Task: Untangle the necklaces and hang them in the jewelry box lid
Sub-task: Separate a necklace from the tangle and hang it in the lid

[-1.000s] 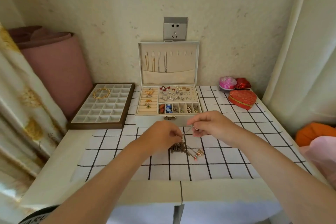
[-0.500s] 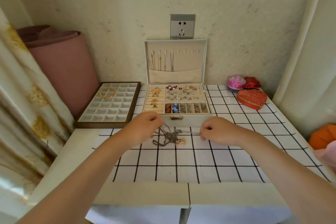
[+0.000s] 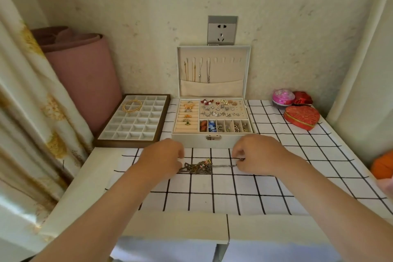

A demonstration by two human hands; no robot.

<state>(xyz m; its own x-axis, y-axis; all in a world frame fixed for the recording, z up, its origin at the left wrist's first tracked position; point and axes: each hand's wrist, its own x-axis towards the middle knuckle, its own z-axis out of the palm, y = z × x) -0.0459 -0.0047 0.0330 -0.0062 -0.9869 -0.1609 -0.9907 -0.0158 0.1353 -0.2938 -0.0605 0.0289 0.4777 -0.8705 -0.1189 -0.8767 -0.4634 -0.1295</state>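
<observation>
The tangle of necklaces (image 3: pixel 197 167) lies on the checked cloth (image 3: pixel 212 198) of the worktop (image 3: pixel 89 176), just in front of the open jewelry box (image 3: pixel 191 141). The left hand (image 3: pixel 163 157) curls its fingers over the tangle's left end. The right hand (image 3: pixel 257 155) pinches a chain drawn out to the right.

In the box, rings (image 3: pixel 187 115) sit in the left rolls, earrings (image 3: pixel 221 108) cover the upper panel, and small pieces fill the front compartments (image 3: pixel 223 127). Four necklaces (image 3: pixel 201 70) hang in the upright lid (image 3: pixel 229 70), their ends in its pocket. The divided tray (image 3: pixel 125 143) beside the box holds gold bangles (image 3: pixel 131 106).
</observation>
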